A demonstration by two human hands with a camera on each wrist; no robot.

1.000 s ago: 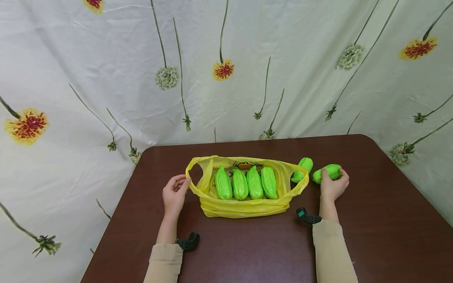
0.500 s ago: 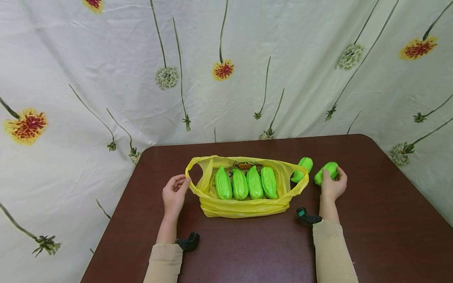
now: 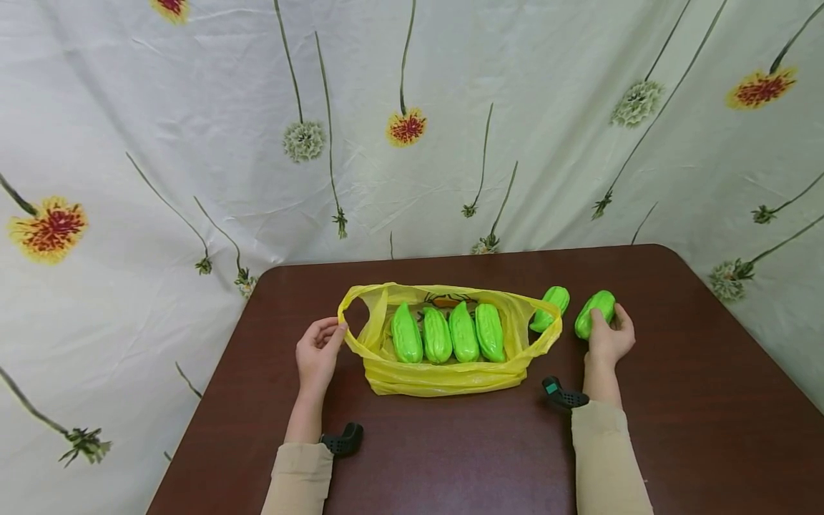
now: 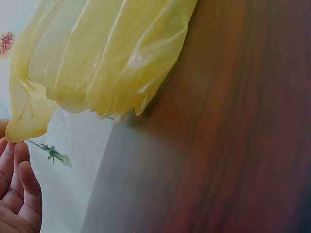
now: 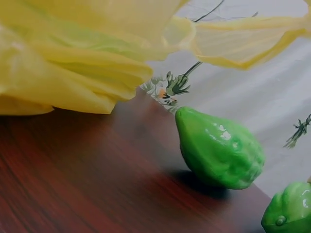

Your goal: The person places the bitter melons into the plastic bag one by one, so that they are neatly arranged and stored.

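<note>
A yellow plastic bag [image 3: 444,380] lies on the table with its mouth spread, and several bright green ridged gourds [image 3: 406,336] sit side by side in it. My left hand [image 3: 317,352] pinches the bag's left handle loop; the left wrist view shows the bag's yellow film [image 4: 107,58] stretching from the fingertips. Right of the bag, my right hand [image 3: 608,342] holds another green gourd [image 3: 594,315] between thumb and fingers. Only this gourd's end [image 5: 291,208] shows in the right wrist view. One loose gourd [image 5: 218,148] rests on the table, partly behind the right handle in the head view.
The dark brown wooden table [image 3: 450,450] has rounded far corners. Behind it hangs a pale curtain [image 3: 360,193] printed with flowers. A black wrist strap [image 3: 344,440] sits on the left forearm, and a similar strap [image 3: 564,394] on the right.
The gourd in my right hand has turned from lying nearly sideways to pointing more away from me. The left hand, the bag and the loose gourd have not moved.
</note>
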